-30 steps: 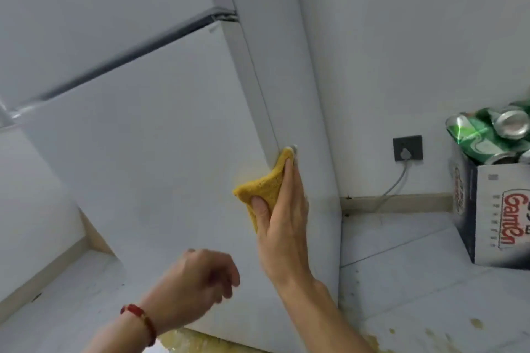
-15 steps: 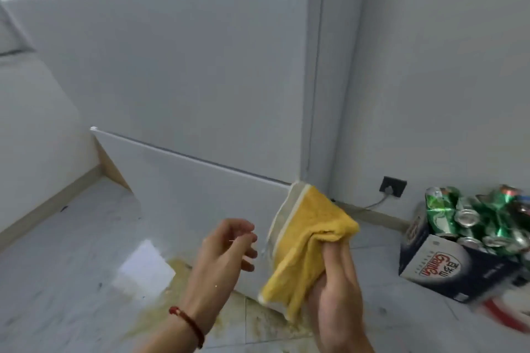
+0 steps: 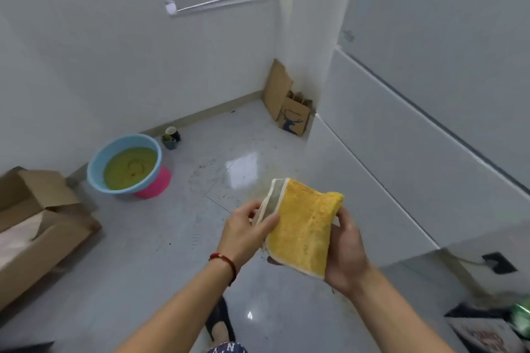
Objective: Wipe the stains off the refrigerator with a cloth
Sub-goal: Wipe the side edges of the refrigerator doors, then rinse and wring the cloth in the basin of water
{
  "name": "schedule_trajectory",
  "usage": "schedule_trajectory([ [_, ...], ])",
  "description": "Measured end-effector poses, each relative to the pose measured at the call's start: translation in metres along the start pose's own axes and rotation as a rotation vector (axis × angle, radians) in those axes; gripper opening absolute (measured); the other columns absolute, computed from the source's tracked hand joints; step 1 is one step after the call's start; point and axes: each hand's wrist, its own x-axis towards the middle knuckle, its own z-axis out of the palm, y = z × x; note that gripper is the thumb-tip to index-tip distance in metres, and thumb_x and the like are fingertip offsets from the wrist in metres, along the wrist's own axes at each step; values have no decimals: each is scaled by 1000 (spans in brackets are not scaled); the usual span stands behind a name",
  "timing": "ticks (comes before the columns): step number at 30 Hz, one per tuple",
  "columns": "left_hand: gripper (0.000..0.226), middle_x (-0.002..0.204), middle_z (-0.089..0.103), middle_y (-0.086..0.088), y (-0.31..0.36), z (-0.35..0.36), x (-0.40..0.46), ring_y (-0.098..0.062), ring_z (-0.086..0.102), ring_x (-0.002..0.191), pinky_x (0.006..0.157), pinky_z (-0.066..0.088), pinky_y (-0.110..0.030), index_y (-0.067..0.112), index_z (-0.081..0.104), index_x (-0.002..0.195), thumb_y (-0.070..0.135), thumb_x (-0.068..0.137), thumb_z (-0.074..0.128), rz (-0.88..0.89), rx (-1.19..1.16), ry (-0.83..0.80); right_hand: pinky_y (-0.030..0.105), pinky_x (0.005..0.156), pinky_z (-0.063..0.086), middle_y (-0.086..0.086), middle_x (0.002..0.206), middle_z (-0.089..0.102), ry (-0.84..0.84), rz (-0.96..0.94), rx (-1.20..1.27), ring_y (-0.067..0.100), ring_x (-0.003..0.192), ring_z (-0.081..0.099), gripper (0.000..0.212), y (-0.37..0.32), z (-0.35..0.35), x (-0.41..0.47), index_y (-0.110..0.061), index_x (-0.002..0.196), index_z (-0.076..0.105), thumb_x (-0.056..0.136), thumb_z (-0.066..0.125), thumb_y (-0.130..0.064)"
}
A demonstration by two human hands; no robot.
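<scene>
A yellow cloth (image 3: 304, 226) with a pale edge and grey underside is folded and held in front of me, above the floor. My left hand (image 3: 246, 231), with a red bracelet at the wrist, pinches its left edge between thumb and fingers. My right hand (image 3: 345, 255) grips the cloth's right side from beneath. The white refrigerator (image 3: 415, 129) fills the right of the view, its doors slanting away, apart from both hands.
A blue basin (image 3: 94, 163) of yellowish water sits on a pink one near the left wall, cups (image 3: 172, 136) beside it. An open cardboard box (image 3: 37, 223) lies at far left. Paper bags (image 3: 289, 106) lean in the corner. Yellowish spatter marks the floor (image 3: 252, 180).
The view has swung left, away from the refrigerator's right side. My right hand lifted the cloth off the door, and my left hand came up and took its left edge.
</scene>
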Motion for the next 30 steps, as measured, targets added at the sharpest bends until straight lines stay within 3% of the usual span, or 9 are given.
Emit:
schedule_trajectory([
  [3,36,106,73,-11,-21,-71,21,-25,75,91,70,64,-38,14,67,111,38,86,79,-233,-354,154,78,112,31,26,148,55,-71,39,-97,52,135,52,81,19,66,56,-9,144,60,100,28,-69],
  [7,44,112,74,-21,-56,-169,50,-35,73,102,79,62,-49,1,65,120,27,87,80,-444,-877,22,63,109,46,28,141,60,12,71,-180,48,130,59,79,60,146,144,-5,136,67,100,26,-63],
  [11,23,111,74,-18,-83,-256,87,-33,74,98,72,63,-43,7,66,115,3,93,70,-326,-729,218,62,105,50,29,136,64,46,112,-201,48,125,62,75,100,219,224,0,136,65,102,25,-54],
  [15,23,95,78,-11,-106,-336,128,-24,77,87,72,64,-40,10,70,115,3,92,70,-247,-494,392,64,112,42,24,137,65,69,146,-296,46,128,61,58,124,275,303,-4,137,64,107,39,-47],
  [18,25,93,79,-4,-114,-384,151,-20,77,86,76,65,-41,17,73,117,9,94,69,-208,-391,461,49,94,53,14,113,76,55,92,-379,30,104,71,40,117,305,352,-7,117,74,98,53,-35],
  [22,23,98,78,-3,-122,-449,185,-18,74,91,83,62,-38,21,71,110,5,99,61,-198,-413,543,43,84,57,15,121,73,30,288,-335,29,99,73,48,114,331,443,-10,128,73,101,55,-46],
  [26,12,101,72,1,-126,-504,218,-19,68,94,86,56,-35,24,66,108,18,101,58,-266,-259,649,57,107,51,20,129,70,-69,611,-728,38,118,67,55,136,354,542,-9,136,66,94,72,-44],
  [28,6,92,63,8,-124,-527,226,-9,59,84,74,48,-24,22,58,103,21,105,52,-313,-199,751,61,99,55,18,128,70,-142,574,-966,38,115,69,60,138,374,581,-10,140,59,87,81,-28],
  [30,9,85,55,9,-125,-553,233,-6,51,72,64,42,-23,20,54,106,24,107,47,-361,-180,812,52,86,61,15,125,72,-215,571,-1012,35,109,71,52,134,404,615,-14,136,61,89,79,-24],
])
